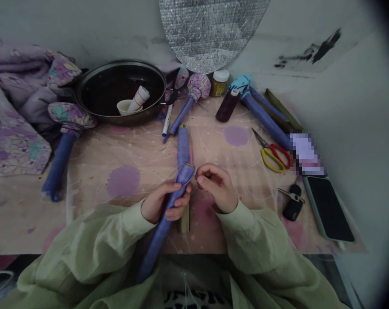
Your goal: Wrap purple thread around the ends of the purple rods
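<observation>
My left hand (171, 199) is wrapped round a stick covered in purple cloth (162, 227), which slants from my lap up to the table's middle. Its upper end is thicker, and a small brownish edge shows at the tip. Just to the right, my right hand (218, 186) is closed in a pinch; what its fingertips hold is too small to make out. A faint thin strand seems to run below them towards the stick. Beyond the tip lies a purple-wrapped rod (183, 143), and a bare greenish-brown piece (184, 221) shows beneath my left hand.
A black pan (94, 109) holding a paper cup (125, 106) stands at the back left. Cloth-headed purple sticks (64, 150) lie around. Scissors (273, 154), a dark bottle (227, 106), a jar (219, 86), a marker (167, 120), keys (293, 206) and a phone (329, 208) are also on the table.
</observation>
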`<state>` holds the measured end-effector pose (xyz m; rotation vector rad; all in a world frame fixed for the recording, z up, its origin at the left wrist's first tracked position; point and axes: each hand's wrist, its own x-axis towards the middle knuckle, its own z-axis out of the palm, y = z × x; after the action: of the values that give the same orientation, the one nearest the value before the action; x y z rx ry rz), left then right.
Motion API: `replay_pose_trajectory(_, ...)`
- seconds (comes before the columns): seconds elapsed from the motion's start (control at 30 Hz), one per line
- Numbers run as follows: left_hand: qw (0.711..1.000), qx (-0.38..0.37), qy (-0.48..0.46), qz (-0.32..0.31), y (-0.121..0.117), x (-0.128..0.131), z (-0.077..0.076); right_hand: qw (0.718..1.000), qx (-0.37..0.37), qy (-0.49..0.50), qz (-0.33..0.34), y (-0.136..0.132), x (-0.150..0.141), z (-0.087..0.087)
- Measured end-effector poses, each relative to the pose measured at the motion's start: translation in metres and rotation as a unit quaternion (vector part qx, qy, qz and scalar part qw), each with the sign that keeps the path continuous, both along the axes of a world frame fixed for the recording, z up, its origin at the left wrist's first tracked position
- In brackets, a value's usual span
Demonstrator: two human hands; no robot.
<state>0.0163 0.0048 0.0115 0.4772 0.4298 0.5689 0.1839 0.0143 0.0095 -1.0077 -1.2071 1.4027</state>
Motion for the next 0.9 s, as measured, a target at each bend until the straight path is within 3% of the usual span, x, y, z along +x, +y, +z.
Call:
replay_pose_trajectory(0.4,0.997,-0.028,-0.068,-0.032,0.003,-0.002,0.0,0.989,-0.066,0.124,0.044,0.0,0.002,-0.01)
replay_pose_trajectory(0.9,0.966,-0.119,-0.206,-0.098,0.003,0.001,-0.003,0.99,-0.086,0.106,0.026,0.001,-0.008,-0.012)
